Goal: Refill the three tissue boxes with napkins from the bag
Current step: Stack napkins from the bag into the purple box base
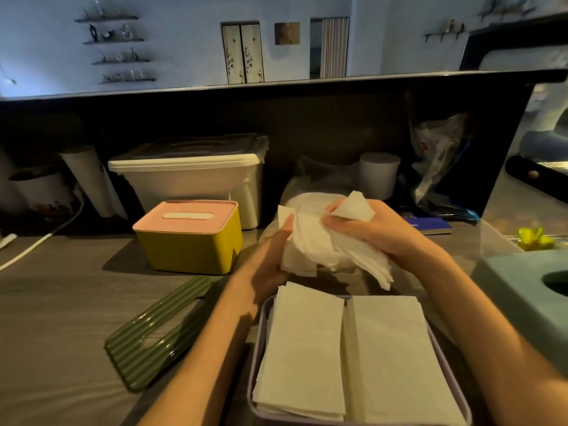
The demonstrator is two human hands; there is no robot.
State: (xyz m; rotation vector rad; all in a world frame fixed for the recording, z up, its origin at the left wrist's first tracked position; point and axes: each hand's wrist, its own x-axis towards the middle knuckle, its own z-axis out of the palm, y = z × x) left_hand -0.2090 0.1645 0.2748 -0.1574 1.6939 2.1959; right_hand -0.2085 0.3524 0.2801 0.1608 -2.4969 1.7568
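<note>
Both my hands hold a loose bunch of white napkins (pixel 319 241) above the table. My left hand (pixel 273 256) grips its left side from below. My right hand (pixel 368 226) pinches the upper right part. Just below, an open lilac tissue box (pixel 261 327) holds two flat stacks of napkins (pixel 347 348) side by side. Its green ribbed lid (pixel 159 330) lies on the table to the left. A yellow tissue box with a pink lid (pixel 189 238) stands closed at the back left. A teal tissue box (pixel 522 290) sits at the right edge. The clear napkin bag (pixel 310 192) lies behind my hands.
A large white storage bin (pixel 190 173) stands behind the yellow box. A paper roll (pixel 379 173) and crumpled plastic bags (pixel 436 158) are at the back right. A white cable (pixel 40 241) runs along the left. A raised counter ledge (pixel 276 84) closes the back.
</note>
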